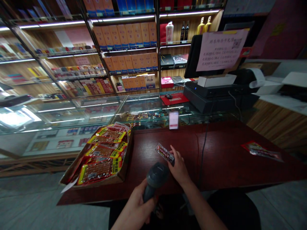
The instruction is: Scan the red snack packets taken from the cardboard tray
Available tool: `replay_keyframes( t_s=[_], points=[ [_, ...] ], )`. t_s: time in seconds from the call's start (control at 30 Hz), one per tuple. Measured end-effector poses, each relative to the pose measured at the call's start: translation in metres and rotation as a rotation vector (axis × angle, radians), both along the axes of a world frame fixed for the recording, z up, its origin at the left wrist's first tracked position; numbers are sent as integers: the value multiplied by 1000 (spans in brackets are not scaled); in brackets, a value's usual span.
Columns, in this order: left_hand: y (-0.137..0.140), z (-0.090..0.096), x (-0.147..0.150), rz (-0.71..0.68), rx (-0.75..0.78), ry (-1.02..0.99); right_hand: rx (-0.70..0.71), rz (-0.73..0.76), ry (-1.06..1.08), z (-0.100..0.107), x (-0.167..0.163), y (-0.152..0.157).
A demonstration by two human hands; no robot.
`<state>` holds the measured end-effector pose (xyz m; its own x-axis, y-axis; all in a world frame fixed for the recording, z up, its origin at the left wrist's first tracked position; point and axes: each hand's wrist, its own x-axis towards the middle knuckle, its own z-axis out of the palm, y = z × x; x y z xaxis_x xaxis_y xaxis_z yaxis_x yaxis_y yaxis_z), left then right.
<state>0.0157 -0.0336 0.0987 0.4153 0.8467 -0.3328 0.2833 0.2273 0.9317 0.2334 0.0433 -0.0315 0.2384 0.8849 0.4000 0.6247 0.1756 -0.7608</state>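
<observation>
My left hand (138, 204) is wrapped around the handle of a dark grey handheld barcode scanner (157, 175), whose head points up and away over the near edge of the counter. To its right, my right hand (177, 166) grips one end of a small, narrow snack packet (164, 152) with dark printing and clear edges. The packet is just above or on the dark red wooden counter (148, 140); I cannot tell whether it touches. Scanner and packet are close but apart.
A cardboard box (127, 169) of yellow-and-red snack packets stands left. Another packet (262, 151) lies right. A small white card stand (174, 120), a black cable (203, 147), a mouse (169, 95), a cash drawer (203, 99) and a monitor (193, 57) are farther back, before stocked shelves.
</observation>
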Motion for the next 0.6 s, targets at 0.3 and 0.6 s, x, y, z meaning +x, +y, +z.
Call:
replay_keyframes(
  t_s=[0.3,0.6],
  points=[
    [6,-25,0,56,-61,-70,54,76,19,-7,1,-2],
    [24,-81,-23,311,-7,-163,-113,-16,322,-12,31,12]
  ],
)
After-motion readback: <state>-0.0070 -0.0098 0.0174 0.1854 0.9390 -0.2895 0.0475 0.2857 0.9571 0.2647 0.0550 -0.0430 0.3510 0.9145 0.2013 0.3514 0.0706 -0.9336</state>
